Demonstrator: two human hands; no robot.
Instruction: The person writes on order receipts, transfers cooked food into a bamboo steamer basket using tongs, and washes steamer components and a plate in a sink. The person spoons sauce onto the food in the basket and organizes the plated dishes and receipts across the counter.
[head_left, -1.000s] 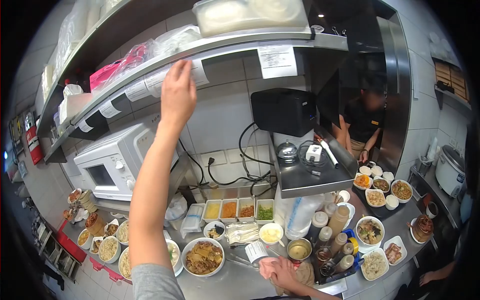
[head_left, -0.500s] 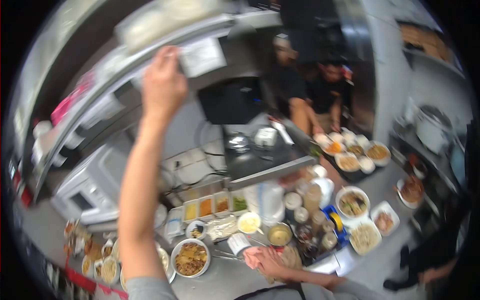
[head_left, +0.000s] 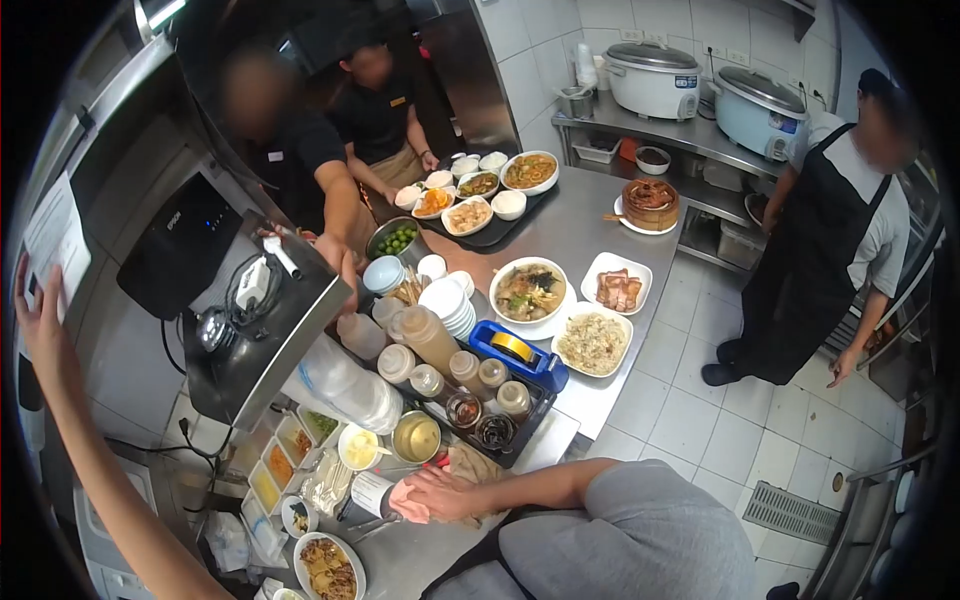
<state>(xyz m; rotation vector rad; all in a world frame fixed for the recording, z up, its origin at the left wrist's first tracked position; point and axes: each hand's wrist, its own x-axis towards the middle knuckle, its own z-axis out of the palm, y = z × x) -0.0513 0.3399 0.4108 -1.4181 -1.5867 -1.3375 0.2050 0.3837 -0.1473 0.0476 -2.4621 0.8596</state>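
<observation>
My left hand (head_left: 42,318) is raised at the far left, its fingers apart against a white printed slip (head_left: 62,240) that hangs from the shelf. Low in the middle, my right hand (head_left: 440,494) has its fingers closed on a pink paper (head_left: 405,502). A brown cloth (head_left: 475,466) lies under and beside that hand. Just left of the pink paper is another white printed slip (head_left: 371,492). Behind the hand stand a metal pot (head_left: 416,438) of pale liquid and a white bowl (head_left: 359,447) with yellow food.
A crate of bottles (head_left: 510,440) with a blue tape dispenser (head_left: 515,350) stands right of the pot. Dishes fill a black tray (head_left: 500,228). Two people are behind the counter; one reaches toward the metal shelf (head_left: 310,330). A person in an apron (head_left: 815,265) stands at the right.
The view has swung right, bringing the apron-wearing person and rice cookers into sight. My left hand now appears at the far left edge. My right hand stays by the pink paper.
</observation>
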